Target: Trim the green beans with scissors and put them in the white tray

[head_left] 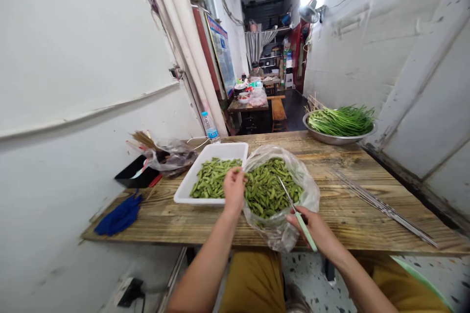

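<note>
My left hand [234,190] is over the seam between a white plastic tray [179,194] and a clear plastic bag [312,190]. Its fingers are curled together; what they pinch, if anything, cannot be made out. Green soybean pods [209,178] cover the tray's floor, and a bigger heap of pods [270,188] fills the opened bag. At the bag's near right edge, my right hand [312,227] grips a slim knife [305,230] with a pale green handle. Its thin blade points away from me, above the pods in the bag.
Metal skewers [382,203] lie on the wooden table [341,166]'s right side. Behind them stands a metal bowl [340,140] of green stalks. A water bottle [211,128], a black box [137,176] and a blue cloth [119,215] are to the left. A person [256,71] sits far back.
</note>
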A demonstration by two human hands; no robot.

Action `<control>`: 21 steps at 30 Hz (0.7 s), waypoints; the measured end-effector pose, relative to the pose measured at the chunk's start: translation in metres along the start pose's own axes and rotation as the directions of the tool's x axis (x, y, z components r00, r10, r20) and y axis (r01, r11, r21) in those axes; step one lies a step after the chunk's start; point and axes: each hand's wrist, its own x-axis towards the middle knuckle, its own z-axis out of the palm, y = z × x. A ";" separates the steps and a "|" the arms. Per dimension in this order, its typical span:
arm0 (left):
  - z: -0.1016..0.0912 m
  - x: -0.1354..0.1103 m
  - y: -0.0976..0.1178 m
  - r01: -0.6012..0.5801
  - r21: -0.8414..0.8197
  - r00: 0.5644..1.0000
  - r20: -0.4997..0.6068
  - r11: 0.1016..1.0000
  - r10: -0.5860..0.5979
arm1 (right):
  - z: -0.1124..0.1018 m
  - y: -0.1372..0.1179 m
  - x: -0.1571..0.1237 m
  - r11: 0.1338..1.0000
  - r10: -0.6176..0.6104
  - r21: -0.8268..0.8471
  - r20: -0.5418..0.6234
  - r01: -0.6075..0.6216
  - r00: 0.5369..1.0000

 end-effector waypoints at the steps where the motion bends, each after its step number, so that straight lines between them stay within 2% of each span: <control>1: -0.010 0.012 0.006 -0.138 0.157 0.982 -0.107 0.978 0.155 | -0.002 0.002 -0.001 1.000 -0.006 -0.007 0.005 0.006 1.000; 2: -0.020 0.024 0.012 -0.241 0.339 0.947 -0.123 0.909 0.297 | -0.005 0.004 -0.001 1.000 -0.013 -0.014 0.016 0.014 1.000; 3: -0.027 0.033 0.017 -0.305 0.511 0.916 -0.074 0.804 0.395 | -0.007 0.006 -0.002 1.000 -0.018 -0.018 0.028 0.018 0.999; 4: -0.032 0.040 0.021 -0.344 0.639 0.894 0.001 0.688 0.447 | -0.008 0.008 -0.003 1.000 -0.018 -0.020 0.039 0.019 0.999; 6: -0.030 0.044 0.022 -0.411 0.770 0.865 0.162 0.487 0.474 | -0.009 0.010 -0.004 1.000 -0.008 -0.019 0.047 0.009 0.999; 8: -0.015 0.038 0.015 -0.529 0.763 0.827 0.366 0.371 0.426 | -0.007 0.011 -0.004 1.000 0.001 -0.008 0.033 0.000 0.999; 10: 0.008 0.027 0.004 -0.661 0.681 0.750 0.591 0.315 0.298 | -0.006 0.010 -0.006 1.000 -0.003 -0.006 0.025 0.003 1.000; 11: 0.019 0.023 -0.003 -0.693 0.659 0.719 0.659 0.292 0.219 | -0.006 0.008 -0.007 1.000 -0.003 -0.012 0.027 0.003 1.000; 12: 0.029 0.019 -0.009 -0.703 0.662 0.707 0.691 0.259 0.150 | -0.006 0.007 -0.008 1.000 -0.003 -0.021 0.031 0.003 1.000; 14: 0.044 0.017 -0.018 -0.663 0.729 0.747 0.659 0.170 0.084 | -0.006 0.005 -0.010 0.999 -0.004 -0.041 0.043 0.006 0.999; 16: 0.052 0.019 -0.024 -0.613 0.784 0.790 0.608 0.093 0.081 | -0.008 0.004 -0.012 0.999 -0.011 -0.048 0.053 0.014 0.999; 18: 0.055 0.024 -0.027 -0.607 0.792 0.794 0.602 0.063 0.080 | -0.009 0.004 -0.013 0.999 -0.015 -0.050 0.059 0.018 0.998; 21: 0.059 0.031 -0.028 -0.616 0.785 0.788 0.613 0.066 0.059 | -0.008 0.004 -0.013 0.998 -0.008 -0.055 0.055 0.011 0.998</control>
